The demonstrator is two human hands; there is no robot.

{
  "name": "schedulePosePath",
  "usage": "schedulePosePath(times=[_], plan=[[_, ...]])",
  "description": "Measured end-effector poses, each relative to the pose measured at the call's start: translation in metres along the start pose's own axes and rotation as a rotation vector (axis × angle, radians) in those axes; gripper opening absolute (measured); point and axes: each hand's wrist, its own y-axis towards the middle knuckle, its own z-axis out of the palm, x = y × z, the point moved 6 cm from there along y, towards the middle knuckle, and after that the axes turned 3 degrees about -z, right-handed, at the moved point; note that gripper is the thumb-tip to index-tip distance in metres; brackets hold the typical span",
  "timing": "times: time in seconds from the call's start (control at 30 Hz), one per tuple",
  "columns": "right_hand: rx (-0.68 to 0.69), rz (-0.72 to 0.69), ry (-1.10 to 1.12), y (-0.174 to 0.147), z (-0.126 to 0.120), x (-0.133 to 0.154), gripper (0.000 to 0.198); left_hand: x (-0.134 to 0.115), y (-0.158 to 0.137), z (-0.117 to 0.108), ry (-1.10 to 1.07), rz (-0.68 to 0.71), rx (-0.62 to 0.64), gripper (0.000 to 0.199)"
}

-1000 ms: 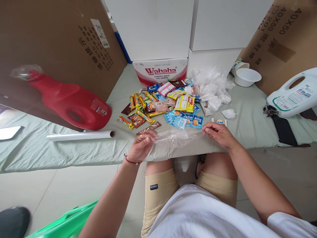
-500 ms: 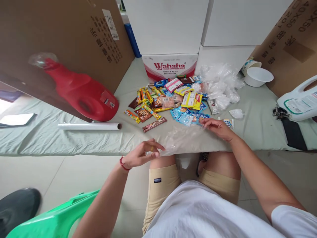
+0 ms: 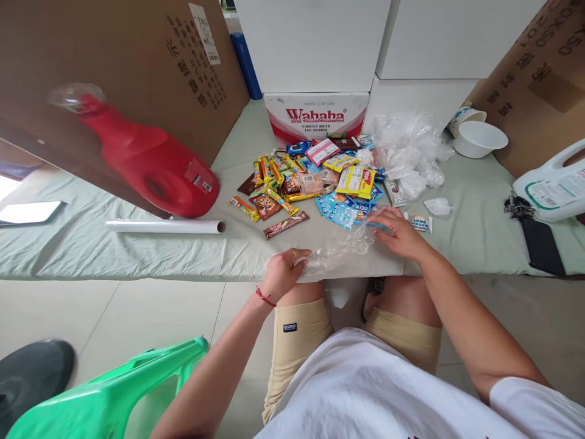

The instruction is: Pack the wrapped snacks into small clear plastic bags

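Observation:
A clear, crumpled plastic bag stretches between my hands at the table's front edge. My left hand, with a red string on the wrist, is closed on the bag's left end, thumb against fingers. At the bag's right end my right hand has its bent fingers closed around the plastic; its fingertips are partly blurred. Just beyond the bag lie blue snack packets, and a brown wafer bar is to their left. A small blue-and-white packet rests beside my right hand.
Behind is a pile of wrapped snacks, with bunched clear bags to its right. A red jug and a white roll lie left. White bowl, white jug and black phone are right.
My left hand has moved right and slightly up, its fingers drawing together on the bag. The bag is more bunched between the hands. The right hand has shifted slightly.

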Motion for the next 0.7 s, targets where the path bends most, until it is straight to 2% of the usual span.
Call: schedulePosePath(times=[0.1, 0.17, 0.23, 0.3, 0.37, 0.4, 0.57, 0.63, 0.7], plan=[[0.054, 0.024, 0.01, -0.002, 0.015, -0.003, 0.051, -0.011, -0.001, 0.005, 0.178, 0.027, -0.078, 0.058], [0.053, 0.023, 0.017, -0.004, 0.022, -0.007, 0.053, -0.021, 0.0, 0.01, 0.304, 0.062, -0.105, 0.07], [0.04, -0.001, 0.033, -0.007, 0.025, -0.01, 0.041, -0.03, 0.004, 0.017, 0.392, 0.138, -0.091, 0.059], [0.023, -0.036, 0.056, -0.009, 0.025, -0.011, 0.026, -0.038, 0.01, 0.026, 0.39, 0.241, -0.044, 0.031], [-0.004, -0.069, 0.08, -0.012, 0.02, -0.009, 0.02, -0.039, 0.016, 0.031, 0.248, 0.295, -0.01, 0.011], [-0.028, -0.081, 0.089, -0.014, 0.016, -0.009, 0.02, -0.037, 0.02, 0.032, 0.126, 0.273, -0.001, 0.008], [-0.186, -0.091, 0.067, -0.043, -0.009, -0.004, 0.024, -0.011, 0.029, 0.038, -0.62, -0.12, 0.018, 0.034], [-0.192, -0.063, 0.055, -0.063, -0.015, -0.004, 0.023, -0.005, 0.026, 0.037, -0.762, -0.209, -0.008, 0.042], [-0.125, -0.012, 0.063, -0.083, -0.022, -0.008, 0.022, -0.002, 0.022, 0.036, -0.782, -0.224, -0.018, 0.045]])
